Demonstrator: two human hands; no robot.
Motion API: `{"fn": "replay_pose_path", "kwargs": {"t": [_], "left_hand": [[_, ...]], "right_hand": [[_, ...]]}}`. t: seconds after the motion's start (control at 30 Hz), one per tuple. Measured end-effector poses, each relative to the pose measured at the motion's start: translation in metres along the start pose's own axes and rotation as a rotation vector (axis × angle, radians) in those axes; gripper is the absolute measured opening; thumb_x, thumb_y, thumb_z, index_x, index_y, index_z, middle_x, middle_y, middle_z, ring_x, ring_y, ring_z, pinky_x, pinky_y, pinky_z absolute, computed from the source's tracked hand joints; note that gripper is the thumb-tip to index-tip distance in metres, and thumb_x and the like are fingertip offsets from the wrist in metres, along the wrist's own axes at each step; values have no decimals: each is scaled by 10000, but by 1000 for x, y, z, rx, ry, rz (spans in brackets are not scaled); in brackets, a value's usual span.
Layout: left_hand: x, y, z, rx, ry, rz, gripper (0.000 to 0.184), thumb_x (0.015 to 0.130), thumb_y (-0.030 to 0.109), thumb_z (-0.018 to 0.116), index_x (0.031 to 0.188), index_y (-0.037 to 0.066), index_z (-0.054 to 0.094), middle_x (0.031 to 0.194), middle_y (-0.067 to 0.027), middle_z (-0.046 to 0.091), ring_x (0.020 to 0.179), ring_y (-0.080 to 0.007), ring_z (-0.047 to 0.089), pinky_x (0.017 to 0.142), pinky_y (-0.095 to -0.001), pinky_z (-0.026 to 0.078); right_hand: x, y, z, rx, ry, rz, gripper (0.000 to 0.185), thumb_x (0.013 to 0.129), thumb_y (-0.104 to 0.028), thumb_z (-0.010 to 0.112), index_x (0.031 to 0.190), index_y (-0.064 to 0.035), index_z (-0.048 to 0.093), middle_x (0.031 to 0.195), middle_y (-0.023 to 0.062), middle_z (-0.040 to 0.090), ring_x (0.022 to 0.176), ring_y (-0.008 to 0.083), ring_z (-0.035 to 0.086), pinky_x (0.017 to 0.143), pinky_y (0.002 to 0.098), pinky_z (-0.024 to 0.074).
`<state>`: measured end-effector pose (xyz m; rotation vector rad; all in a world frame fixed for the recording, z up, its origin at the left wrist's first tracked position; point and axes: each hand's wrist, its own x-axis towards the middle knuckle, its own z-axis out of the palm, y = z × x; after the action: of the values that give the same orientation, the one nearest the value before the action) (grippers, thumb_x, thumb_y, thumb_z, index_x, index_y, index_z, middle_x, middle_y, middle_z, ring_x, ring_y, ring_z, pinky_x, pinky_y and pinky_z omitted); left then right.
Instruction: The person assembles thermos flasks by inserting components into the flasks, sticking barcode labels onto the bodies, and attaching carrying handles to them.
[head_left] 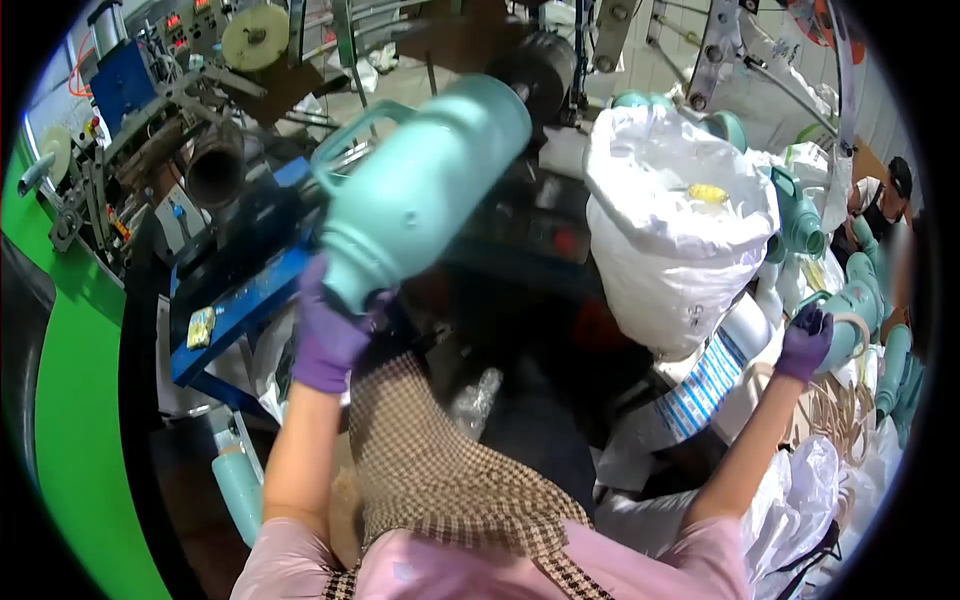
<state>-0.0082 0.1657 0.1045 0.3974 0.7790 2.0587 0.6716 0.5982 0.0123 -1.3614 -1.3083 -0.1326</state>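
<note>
My left hand [330,335], in a purple glove, is closed around the neck of a large teal plastic jug [425,185]. This jug is tilted, its neck down toward me and its base up to the right; its side handle faces left. Far to the right, my right hand [805,342], also gloved in purple, has its fingers curled at a second teal jug [850,305], seemingly on its handle. That jug lies on its side among other teal jugs. A beige ring-like strip [858,325] shows by it.
A white sack [660,260] with a plastic liner and a yellow piece inside stands right of centre. Machine arms and rollers fill the back. At left are a blue machine frame [245,310] and a green panel [85,400]. Another person [885,190] is at far right.
</note>
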Motion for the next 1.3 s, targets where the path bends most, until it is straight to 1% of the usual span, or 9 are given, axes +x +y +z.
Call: {"fn": "replay_pose_path", "kwargs": {"t": [0.1, 0.4, 0.6, 0.7, 0.9, 1.0, 1.1, 1.2, 1.3], "left_hand": [[46, -60, 34, -107, -47, -38, 642, 933, 476, 643, 1460, 146, 483, 1436, -115, 553, 1275, -392, 565, 947, -486, 600], [132, -99, 163, 19, -140, 144, 500, 981, 412, 663, 1372, 140, 509, 1306, -105, 598, 1210, -299, 604, 901, -476, 605], [249, -104, 195, -6, -122, -58, 415, 961, 382, 721, 1266, 153, 557, 1135, -53, 583, 1010, -243, 604, 877, -518, 608], [223, -104, 220, 198, -54, 146, 690, 949, 460, 713, 1450, 85, 423, 1359, -159, 525, 1106, -356, 625, 834, -452, 638], [271, -99, 154, 625, -391, 274, 634, 1005, 454, 633, 1507, 145, 399, 1405, -150, 501, 1174, -334, 586, 883, -441, 611], [217, -109, 130, 300, -278, 185, 613, 1021, 490, 577, 1495, 132, 424, 1421, -150, 485, 1226, -319, 570, 1002, -485, 542], [140, -116, 74, 35, -182, 92, 697, 1009, 454, 603, 1558, 133, 319, 1526, -164, 418, 1329, -345, 519, 1111, -519, 461], [42, -101, 1, 608, -243, 358, 526, 1051, 90, 515, 1535, 36, 316, 1457, -194, 491, 1295, -320, 562, 1123, -440, 479], [-48, -81, -103, 626, 273, 389, 598, 956, -55, 615, 1503, 31, 387, 1400, -161, 528, 1234, -238, 588, 1057, -382, 520]], "right_hand": [[-103, -187, -30, 106, 357, -319, 240, 1015, -43, 596, 1222, 79, 609, 1209, 155, 639, 1097, 214, 639, 907, 283, 547], [-232, -239, -68, 1157, -170, 528, 320, 996, -11, 508, 1313, -24, 542, 1147, 68, 585, 930, 120, 597, 774, 245, 504], [-252, -250, -69, 1079, -315, 599, 374, 967, 8, 512, 1338, -23, 554, 1140, 31, 589, 913, 107, 598, 767, 226, 496], [-266, -266, -68, 1147, -411, 590, 367, 925, 12, 542, 1289, -26, 581, 1151, 69, 609, 929, 142, 632, 804, 262, 530], [-264, -386, -87, 1504, -1195, 343, 339, 955, -197, 576, 1231, -10, 638, 1208, 130, 619, 1114, 231, 618, 953, 369, 527], [-255, -444, -108, 2010, -1491, 294, 399, 954, -271, 551, 1241, -9, 639, 1232, 138, 618, 1136, 247, 610, 975, 375, 507], [-256, -474, -130, 2440, -1523, 460, 465, 953, -346, 526, 1252, -8, 640, 1256, 146, 617, 1157, 264, 601, 996, 381, 488], [-261, -487, -147, 2654, -1443, 664, 536, 952, -421, 501, 1262, -7, 642, 1280, 153, 616, 1179, 281, 593, 1017, 387, 469], [-273, -500, -155, 2748, -1383, 874, 609, 951, -495, 476, 1272, -6, 643, 1304, 161, 615, 1201, 298, 584, 1038, 392, 450]]}}
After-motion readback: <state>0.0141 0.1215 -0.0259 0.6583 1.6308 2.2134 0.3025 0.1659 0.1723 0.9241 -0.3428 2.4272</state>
